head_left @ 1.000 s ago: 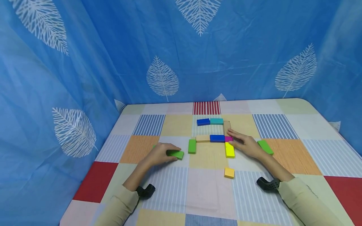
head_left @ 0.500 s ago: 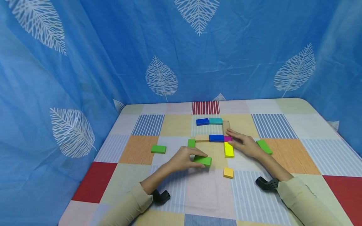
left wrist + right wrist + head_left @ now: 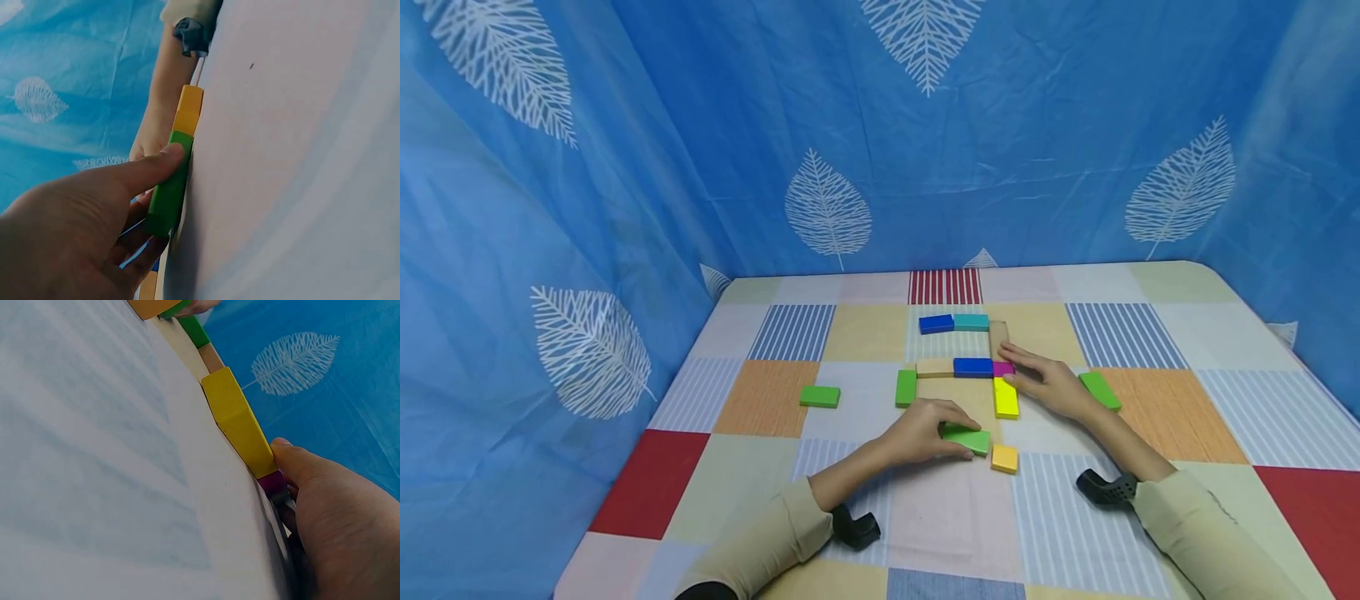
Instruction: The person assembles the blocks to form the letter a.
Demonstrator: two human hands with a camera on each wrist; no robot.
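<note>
My left hand (image 3: 925, 432) pinches a green block (image 3: 970, 442) between thumb and fingers, low over the cloth. One end of that block meets a small orange-yellow block (image 3: 1004, 459); the left wrist view shows both end to end. My right hand (image 3: 1054, 388) rests beside the joined blocks, fingers extended. Its thumb touches the yellow block (image 3: 250, 440) near the magenta block (image 3: 1003, 369), and its fingertips lie at the upright wooden block (image 3: 997, 333). Leftward from the magenta block run a blue block (image 3: 972, 367), a wooden block (image 3: 935, 367) and a green block standing lengthwise (image 3: 906, 388).
Farther back, a blue block (image 3: 936, 324) and a teal block (image 3: 972, 322) form the upper row. Loose green blocks lie at left (image 3: 820, 397) and beside the right forearm (image 3: 1099, 390). A patchwork cloth covers the table (image 3: 940, 517); blue curtains (image 3: 1000, 167) hang behind it.
My left hand has carried the green block rightward from the left side to the orange-yellow block, uncovering another green block. My right hand has stayed in place.
</note>
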